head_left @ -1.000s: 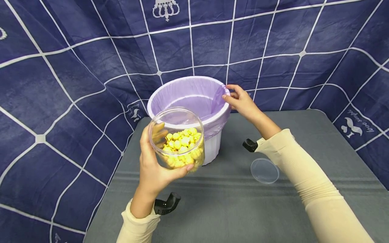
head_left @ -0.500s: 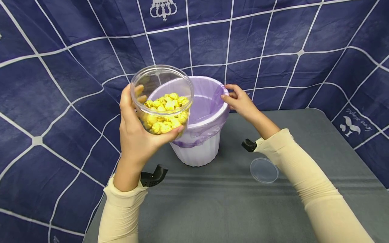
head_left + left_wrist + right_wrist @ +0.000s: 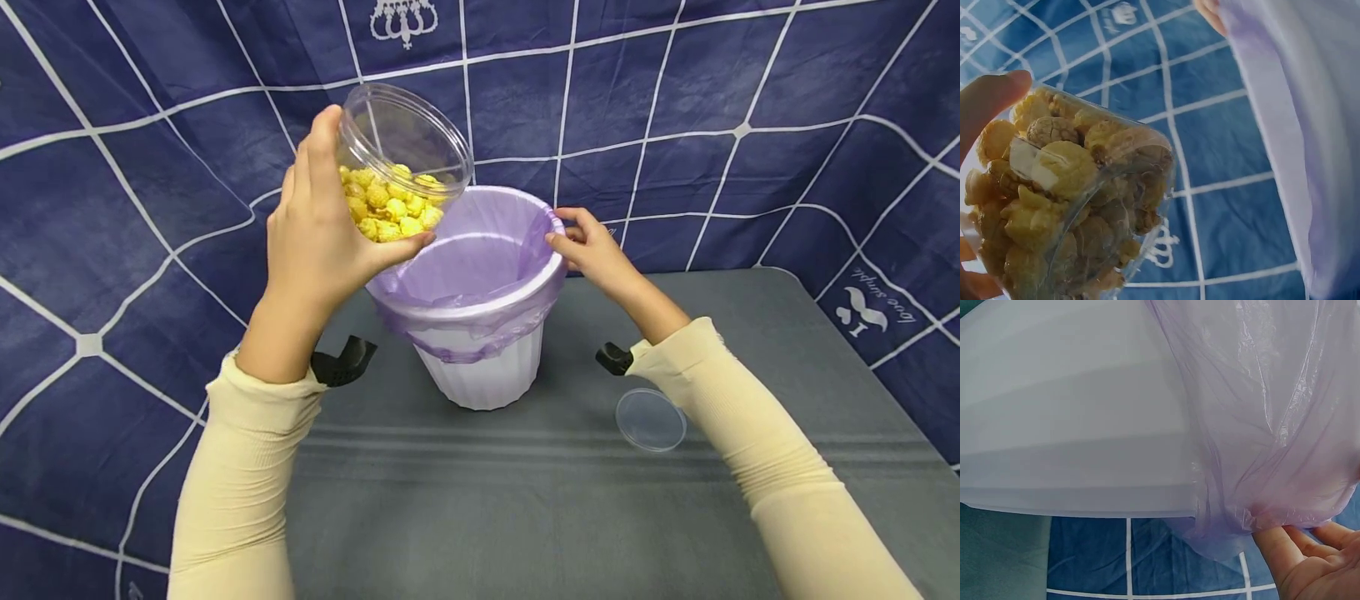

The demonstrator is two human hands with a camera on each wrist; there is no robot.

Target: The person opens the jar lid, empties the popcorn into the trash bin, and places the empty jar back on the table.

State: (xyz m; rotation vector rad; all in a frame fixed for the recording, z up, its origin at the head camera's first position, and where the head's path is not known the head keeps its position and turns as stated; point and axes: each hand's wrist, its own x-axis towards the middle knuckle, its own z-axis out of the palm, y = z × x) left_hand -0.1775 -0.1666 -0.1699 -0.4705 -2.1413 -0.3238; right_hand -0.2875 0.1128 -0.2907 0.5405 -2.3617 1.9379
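Observation:
My left hand (image 3: 315, 217) grips a clear plastic jar (image 3: 405, 133) part-filled with yellow popcorn (image 3: 390, 204). The jar is held up over the left rim of a white trash can (image 3: 483, 375), its open mouth tilted to the right. From below, the left wrist view shows the popcorn (image 3: 1054, 175) through the jar's wall. A thin purple bag (image 3: 480, 267) lines the can and folds over its rim. At the right rim, my right hand (image 3: 596, 250) pinches the rim and the bag (image 3: 1272, 425) between thumb and fingers.
A round clear lid (image 3: 651, 420) lies on the grey tabletop (image 3: 525, 517), to the right of the can. Blue cloth (image 3: 675, 100) with white grid lines hangs behind and at both sides.
My left hand has raised the jar up and to the left, from in front of the can to above its left rim, and tipped it rightward. The right hand stays at the rim.

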